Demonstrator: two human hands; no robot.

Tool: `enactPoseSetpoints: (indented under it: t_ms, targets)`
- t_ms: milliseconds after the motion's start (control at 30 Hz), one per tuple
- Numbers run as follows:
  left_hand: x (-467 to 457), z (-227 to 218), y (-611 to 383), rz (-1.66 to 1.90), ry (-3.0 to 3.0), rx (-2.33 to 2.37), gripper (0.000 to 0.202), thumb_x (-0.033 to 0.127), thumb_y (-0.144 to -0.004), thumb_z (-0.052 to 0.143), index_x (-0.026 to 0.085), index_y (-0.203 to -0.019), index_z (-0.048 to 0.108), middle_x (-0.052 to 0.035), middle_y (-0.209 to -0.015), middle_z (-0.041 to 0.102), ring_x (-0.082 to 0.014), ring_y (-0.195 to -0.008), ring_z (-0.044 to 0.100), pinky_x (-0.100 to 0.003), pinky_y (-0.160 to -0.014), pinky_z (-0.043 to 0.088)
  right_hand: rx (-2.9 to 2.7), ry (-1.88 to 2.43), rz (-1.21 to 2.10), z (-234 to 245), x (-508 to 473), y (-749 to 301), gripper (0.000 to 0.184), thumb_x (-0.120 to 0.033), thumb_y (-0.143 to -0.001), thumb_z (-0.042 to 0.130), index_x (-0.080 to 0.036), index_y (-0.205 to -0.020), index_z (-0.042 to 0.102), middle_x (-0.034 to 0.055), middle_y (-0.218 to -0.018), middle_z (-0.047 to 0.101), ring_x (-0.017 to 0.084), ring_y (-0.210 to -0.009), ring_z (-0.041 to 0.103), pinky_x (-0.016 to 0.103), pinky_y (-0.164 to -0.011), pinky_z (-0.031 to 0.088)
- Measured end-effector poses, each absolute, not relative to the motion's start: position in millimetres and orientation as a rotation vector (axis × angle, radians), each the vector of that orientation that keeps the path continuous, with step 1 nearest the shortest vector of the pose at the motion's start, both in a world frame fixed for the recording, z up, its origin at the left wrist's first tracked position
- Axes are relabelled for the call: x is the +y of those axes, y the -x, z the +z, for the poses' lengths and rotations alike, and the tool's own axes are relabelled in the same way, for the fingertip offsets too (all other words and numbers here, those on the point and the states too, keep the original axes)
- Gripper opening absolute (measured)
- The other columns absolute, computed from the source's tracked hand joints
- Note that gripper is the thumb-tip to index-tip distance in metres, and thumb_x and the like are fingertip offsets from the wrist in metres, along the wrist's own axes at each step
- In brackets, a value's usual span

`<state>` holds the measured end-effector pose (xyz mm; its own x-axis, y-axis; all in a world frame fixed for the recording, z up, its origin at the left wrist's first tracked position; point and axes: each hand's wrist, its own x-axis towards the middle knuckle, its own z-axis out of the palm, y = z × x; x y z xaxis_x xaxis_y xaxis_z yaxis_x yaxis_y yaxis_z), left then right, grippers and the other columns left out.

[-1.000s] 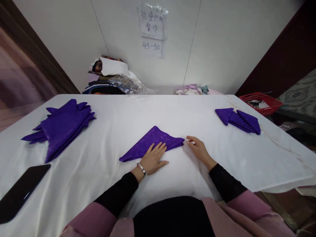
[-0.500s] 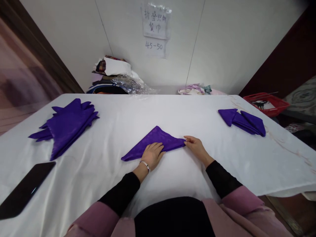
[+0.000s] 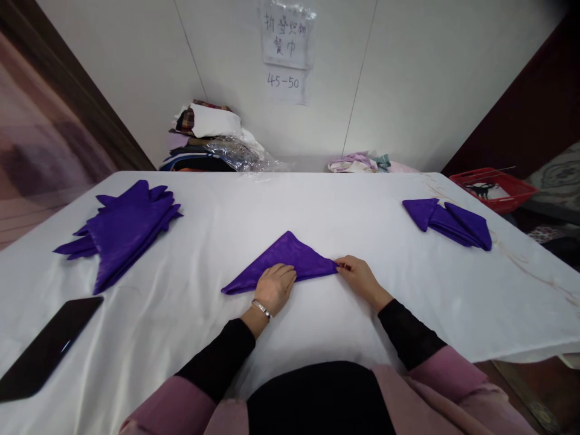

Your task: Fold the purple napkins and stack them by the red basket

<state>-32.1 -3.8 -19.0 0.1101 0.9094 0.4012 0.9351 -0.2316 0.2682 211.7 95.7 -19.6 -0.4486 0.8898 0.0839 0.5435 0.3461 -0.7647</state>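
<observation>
A purple cloth napkin (image 3: 283, 254) lies folded into a flat triangle on the white tablecloth (image 3: 344, 338), its peak pointing away from me. My left hand (image 3: 275, 287) rests flat on the near edge of the napkin, fingers stretched out over it. At the triangle's right corner, my right hand (image 3: 357, 275) pinches the cloth tip between thumb and fingers. To the far left is a loose stack of purple napkins (image 3: 129, 223), with pointed corners sticking out. Several folded purple napkins (image 3: 448, 223) lie to the right.
A dark phone or tablet (image 3: 49, 347) lies at the left edge. Behind the table, a pile of cloths (image 3: 212, 130) with clear plastic stands by the wall, near crumpled fabric (image 3: 356, 163). A red basket (image 3: 502, 190) sits beyond the right edge.
My left hand has slid slightly left and nearer to me along the napkin. The right corner, in my right hand's pinch, sits a little lower and closer to me.
</observation>
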Motion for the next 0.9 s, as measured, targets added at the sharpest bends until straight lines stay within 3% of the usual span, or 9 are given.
enactPoseSetpoints:
  t_ms: [100, 267, 533, 667, 900]
  targets:
    - [-8.5, -17.0, 32.3, -0.693, 2.345, -1.872, 0.024, 0.024, -0.089, 0.046, 0.022, -0.095, 0.069, -0.0053, -0.105, 0.071, -0.0219, -0.1, 0.06, -0.038, -0.082, 0.047, -2.335, 1.237, 0.632, -13.8, 91.4, -214.6, 0.02, -0.021, -0.083, 0.05, -0.023, -0.088, 0.07, 0.0047, -0.089, 0.063, 0.02, -0.086, 0.058, 0.033, -0.073, 0.048]
    - [-12.4, -14.7, 31.9, -0.609, 2.385, -1.859, 0.025, 0.022, -0.089, 0.045, 0.021, -0.099, 0.068, -0.0056, -0.109, 0.069, -0.0222, -0.104, 0.059, -0.04, -0.084, 0.047, -2.435, 1.007, 0.254, -5.3, 83.1, -210.6, 0.025, -0.018, -0.087, 0.045, -0.018, -0.1, 0.067, 0.0117, -0.122, 0.056, 0.026, -0.119, 0.047, 0.044, -0.097, 0.041]
    - [-13.3, -13.6, 29.2, -0.524, 2.399, -1.899, 0.027, 0.022, -0.091, 0.042, 0.02, -0.103, 0.066, -0.0055, -0.114, 0.067, -0.0232, -0.108, 0.057, -0.041, -0.087, 0.047, -2.757, 0.677, 0.277, -2.9, 66.8, -166.7, 0.052, -0.041, -0.094, 0.038, -0.014, -0.139, 0.037, 0.0133, -0.147, 0.033, 0.025, -0.138, 0.023, 0.048, -0.109, 0.026]
    - [-17.9, -12.5, 32.3, -0.549, 2.475, -1.947, 0.028, 0.025, -0.091, 0.043, 0.02, -0.111, 0.062, -0.0068, -0.122, 0.063, -0.0223, -0.116, 0.053, -0.042, -0.095, 0.043, -2.851, 0.792, 0.274, -25.4, 67.1, -165.1, 0.067, -0.056, -0.09, 0.035, -0.012, -0.141, 0.034, 0.016, -0.148, 0.028, 0.028, -0.138, 0.019, 0.05, -0.109, 0.023]
    - [-38.5, -14.5, 60.9, -0.467, 2.473, -1.999, 0.059, 0.052, -0.087, 0.043, 0.018, -0.135, 0.04, -0.0125, -0.143, 0.04, -0.0255, -0.135, 0.031, -0.05, -0.11, 0.023, -2.865, 0.776, 0.231, -33.9, 67.8, -169.6, 0.067, -0.056, -0.091, 0.034, -0.015, -0.144, 0.03, 0.0138, -0.15, 0.024, 0.028, -0.139, 0.018, 0.049, -0.109, 0.02]
